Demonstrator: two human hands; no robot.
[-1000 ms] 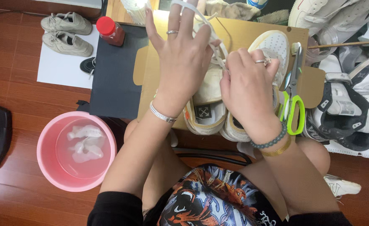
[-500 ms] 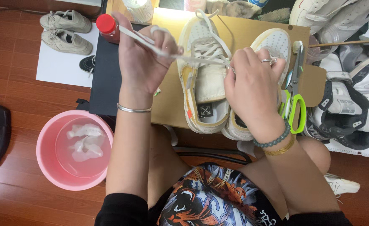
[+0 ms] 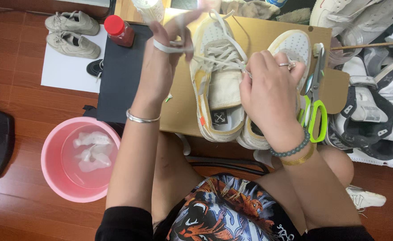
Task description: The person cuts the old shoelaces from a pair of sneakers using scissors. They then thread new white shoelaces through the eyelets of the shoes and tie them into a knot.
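On the cardboard-covered tabletop (image 3: 178, 116) sits the sneaker (image 3: 218, 85) — my left hand (image 3: 160, 67) pinches its soft, floppy lace (image 3: 172, 47), right hand (image 3: 268, 89) grip pinching near the eyelets.

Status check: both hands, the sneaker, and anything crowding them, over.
Left hand pulling white lace up and left. Right hand pinching lace at the eyelets of the worn white sneaker. Green-handled scissors close beside right hand.

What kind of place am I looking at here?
Probably a home sneaker-cleaning corner: a cardboard work board on the lap, piled sneakers, a pink water basin on wooden floor.
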